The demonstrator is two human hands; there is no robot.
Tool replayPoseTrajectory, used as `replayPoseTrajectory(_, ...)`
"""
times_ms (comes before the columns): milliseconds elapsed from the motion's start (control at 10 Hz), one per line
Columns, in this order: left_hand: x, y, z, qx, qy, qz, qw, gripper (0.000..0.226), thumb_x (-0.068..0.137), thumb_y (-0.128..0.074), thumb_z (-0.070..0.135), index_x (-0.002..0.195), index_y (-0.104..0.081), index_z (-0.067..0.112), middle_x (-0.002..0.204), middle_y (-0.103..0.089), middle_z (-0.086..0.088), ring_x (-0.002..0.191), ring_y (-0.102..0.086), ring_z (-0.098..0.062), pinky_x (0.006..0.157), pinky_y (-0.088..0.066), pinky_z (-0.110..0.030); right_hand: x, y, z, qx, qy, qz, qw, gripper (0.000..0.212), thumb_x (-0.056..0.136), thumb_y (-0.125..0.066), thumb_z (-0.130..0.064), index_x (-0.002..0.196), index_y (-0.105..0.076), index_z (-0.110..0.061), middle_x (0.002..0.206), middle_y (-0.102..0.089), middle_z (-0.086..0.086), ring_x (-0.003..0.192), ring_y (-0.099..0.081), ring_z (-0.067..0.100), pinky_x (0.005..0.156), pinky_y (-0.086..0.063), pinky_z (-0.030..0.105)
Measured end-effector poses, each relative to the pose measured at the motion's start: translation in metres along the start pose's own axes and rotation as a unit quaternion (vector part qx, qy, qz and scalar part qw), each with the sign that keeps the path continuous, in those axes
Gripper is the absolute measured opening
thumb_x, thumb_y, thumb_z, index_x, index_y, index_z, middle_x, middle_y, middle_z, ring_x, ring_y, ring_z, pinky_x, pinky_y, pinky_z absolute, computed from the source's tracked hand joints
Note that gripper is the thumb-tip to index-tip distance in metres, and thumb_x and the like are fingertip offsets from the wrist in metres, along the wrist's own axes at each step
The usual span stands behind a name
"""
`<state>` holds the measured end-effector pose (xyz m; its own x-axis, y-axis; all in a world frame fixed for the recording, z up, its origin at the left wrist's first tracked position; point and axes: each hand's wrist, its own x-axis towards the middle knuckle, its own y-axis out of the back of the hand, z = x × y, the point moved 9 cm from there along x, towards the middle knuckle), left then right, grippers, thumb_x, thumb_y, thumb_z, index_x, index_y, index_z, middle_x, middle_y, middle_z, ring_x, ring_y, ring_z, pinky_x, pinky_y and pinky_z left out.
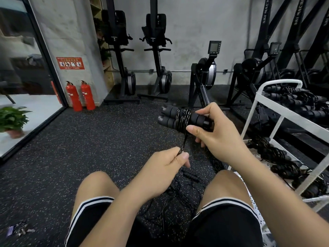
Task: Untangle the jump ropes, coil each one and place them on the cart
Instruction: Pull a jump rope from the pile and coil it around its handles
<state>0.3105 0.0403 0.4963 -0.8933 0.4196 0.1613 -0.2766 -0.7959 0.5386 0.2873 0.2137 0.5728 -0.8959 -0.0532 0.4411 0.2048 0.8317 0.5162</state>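
The right hand (216, 134) gripped the paired handles (170, 117), their long axis running left-right, cord wound around the middle. Below it, the left hand (165, 164) pinched the cord tail (183, 145). The cart (277, 111) stood right, nearer the right hand

Dim, even indoor light, daylight seemingly entering through the left glass; wide-angle edges bend, corners slightly blurred.

A speckled black floor (74, 157) is seen strewn with tangled jump ropes (179, 191) between the knees, while coiled ropes (293, 102) are stacked on the top shelf of a white cart (277, 120) at right.
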Motion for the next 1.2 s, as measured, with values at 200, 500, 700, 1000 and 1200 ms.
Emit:
replayPoseTrajectory(200, -0.003, 0.019, 0.013, 0.052, -0.048, 0.005, 0.997, 0.024, 0.108, -0.061, 0.041, 0.090, -0.074, 0.032, 0.056, -0.048, 0.011, 0.053, -0.042, -0.002, 0.055, -0.031, -0.021, -0.003, -0.025, 0.013, -0.120, -0.001, -0.076, 0.990, 0.039, 0.091, -0.087, -0.030, 0.110, -0.053, -0.033, 0.098, -0.066, -0.016, 0.086, -0.061, -0.003, 0.070, -0.042, 0.017)
replayPoseTrajectory(500, -0.003, 0.060, 0.004, 0.006, -0.065, 0.065, 0.996, 0.012, 0.094, -0.082, 0.033, 0.083, -0.080, 0.030, 0.068, -0.070, 0.003, 0.061, -0.055, -0.002, 0.059, -0.041, -0.024, -0.034, -0.062, 0.008, -0.148, 0.022, -0.262, 0.953, 0.032, 0.098, -0.078, -0.023, 0.110, -0.052, -0.034, 0.092, -0.065, -0.013, 0.081, -0.060, 0.002, 0.070, -0.045, 0.023)
replayPoseTrajectory(700, 0.004, 0.067, -0.009, -0.098, -0.078, 0.055, 0.991, 0.012, 0.084, -0.086, 0.031, 0.087, -0.083, 0.019, 0.083, -0.076, -0.006, 0.078, -0.065, -0.009, 0.075, -0.049, -0.022, -0.058, -0.057, -0.024, -0.109, 0.061, -0.334, 0.934, 0.031, 0.103, -0.073, -0.021, 0.119, -0.052, -0.036, 0.097, -0.064, -0.018, 0.087, -0.061, 0.005, 0.075, -0.045, 0.021)
replayPoseTrajectory(1000, 0.012, 0.060, -0.042, -0.228, -0.067, 0.051, 0.970, 0.056, 0.075, -0.084, 0.072, 0.088, -0.083, 0.018, 0.066, -0.061, -0.004, 0.062, -0.043, -0.020, 0.059, -0.033, -0.031, -0.074, -0.037, -0.057, 0.090, 0.035, -0.347, 0.933, 0.024, 0.107, -0.069, -0.022, 0.127, -0.059, -0.031, 0.100, -0.070, 0.011, 0.077, -0.067, 0.024, 0.073, -0.062, 0.051)
replayPoseTrajectory(1200, 0.009, 0.059, -0.052, -0.145, 0.026, 0.106, 0.983, 0.045, 0.099, -0.071, 0.045, 0.108, -0.079, 0.001, 0.098, -0.074, -0.031, 0.096, -0.074, -0.032, 0.092, -0.055, -0.042, -0.064, -0.026, -0.061, 0.216, 0.028, -0.295, 0.930, 0.030, 0.105, -0.066, -0.023, 0.134, -0.060, -0.018, 0.101, -0.071, 0.012, 0.080, -0.072, 0.032, 0.068, -0.060, 0.042)
